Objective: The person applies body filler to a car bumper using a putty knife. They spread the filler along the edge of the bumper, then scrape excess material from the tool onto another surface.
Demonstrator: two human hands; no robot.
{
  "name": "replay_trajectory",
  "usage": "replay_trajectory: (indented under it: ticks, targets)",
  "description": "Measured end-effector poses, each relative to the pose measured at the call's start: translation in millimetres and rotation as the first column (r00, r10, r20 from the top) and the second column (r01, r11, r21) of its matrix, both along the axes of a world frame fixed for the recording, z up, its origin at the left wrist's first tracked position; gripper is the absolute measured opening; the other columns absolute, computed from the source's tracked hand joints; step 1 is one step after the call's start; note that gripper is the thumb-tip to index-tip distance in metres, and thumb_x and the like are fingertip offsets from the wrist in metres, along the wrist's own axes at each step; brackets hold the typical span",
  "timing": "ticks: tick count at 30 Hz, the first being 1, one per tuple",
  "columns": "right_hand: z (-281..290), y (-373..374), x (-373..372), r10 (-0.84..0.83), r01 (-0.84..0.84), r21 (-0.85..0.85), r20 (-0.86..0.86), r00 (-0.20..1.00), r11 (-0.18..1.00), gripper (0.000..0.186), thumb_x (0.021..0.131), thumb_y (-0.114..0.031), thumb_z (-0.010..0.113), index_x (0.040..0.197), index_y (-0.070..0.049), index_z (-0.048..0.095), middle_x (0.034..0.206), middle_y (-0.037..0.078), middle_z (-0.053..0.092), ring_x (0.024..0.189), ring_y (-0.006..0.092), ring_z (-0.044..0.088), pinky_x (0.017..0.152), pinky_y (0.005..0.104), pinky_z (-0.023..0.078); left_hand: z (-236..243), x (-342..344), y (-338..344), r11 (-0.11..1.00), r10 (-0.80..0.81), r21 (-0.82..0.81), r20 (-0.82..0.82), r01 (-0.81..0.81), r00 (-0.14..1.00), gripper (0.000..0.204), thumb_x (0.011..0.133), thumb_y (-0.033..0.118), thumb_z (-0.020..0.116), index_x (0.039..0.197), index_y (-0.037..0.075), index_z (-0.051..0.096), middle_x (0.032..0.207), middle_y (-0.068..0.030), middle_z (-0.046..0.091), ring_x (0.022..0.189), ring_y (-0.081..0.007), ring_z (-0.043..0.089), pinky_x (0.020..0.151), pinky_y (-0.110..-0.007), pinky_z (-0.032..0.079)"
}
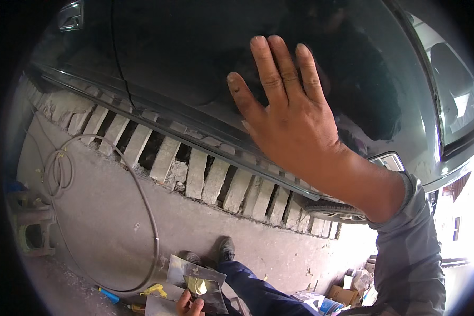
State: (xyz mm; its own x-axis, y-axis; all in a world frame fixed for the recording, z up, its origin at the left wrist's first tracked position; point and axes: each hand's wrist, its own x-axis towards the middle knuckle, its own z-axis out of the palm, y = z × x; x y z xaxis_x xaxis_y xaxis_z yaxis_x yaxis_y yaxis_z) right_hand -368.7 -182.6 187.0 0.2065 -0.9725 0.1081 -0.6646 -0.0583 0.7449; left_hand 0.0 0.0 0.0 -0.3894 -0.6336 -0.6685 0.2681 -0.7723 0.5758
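The right hand is held flat with its fingers extended and partly spread, nothing gripped, over the dark car panel; whether it is pressed against the surface cannot be told. By the left hand, on the near side of the car panel, thin plates are pinched in bent fingers, and yellowish paste is carried on one. Concrete slats are set along the car panel's lower edge. Farther out from the car panel, a looped hose is laid on the floor.
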Motion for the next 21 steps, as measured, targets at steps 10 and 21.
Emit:
replay_trajectory:
  ticks: [10,21]
  targets:
    - [-3.7,12.5,17.3,-0.037,0.036,0.116,0.010,0.999,0.993,0.060,0.088,-0.028,0.063,0.143,-0.013,0.046,0.152,0.029,0.030,0.143,0.0452,0.024,0.116,0.0600,0.010,12.7,14.5,1.5,1.000,-0.004,0.031,-0.036,0.005,0.999,0.042,0.080,0.015,0.070,0.114,-0.004,0.058,0.105,-0.0059,0.063,0.096,-0.0163,0.057,0.088,-0.031,0.043]
    - [3.0,14.5,14.4,-0.085,0.098,0.137,-0.096,0.992,0.986,0.057,0.090,-0.032,0.056,0.144,-0.014,0.045,0.153,0.027,0.030,0.145,0.0436,0.022,0.116,0.0593,0.006,7.9,11.7,-4.0,0.999,-0.020,-0.043,-0.006,0.019,1.000,0.044,0.077,0.013,0.071,0.116,-0.005,0.060,0.107,-0.0057,0.063,0.097,-0.0157,0.056,0.087,-0.030,0.042]
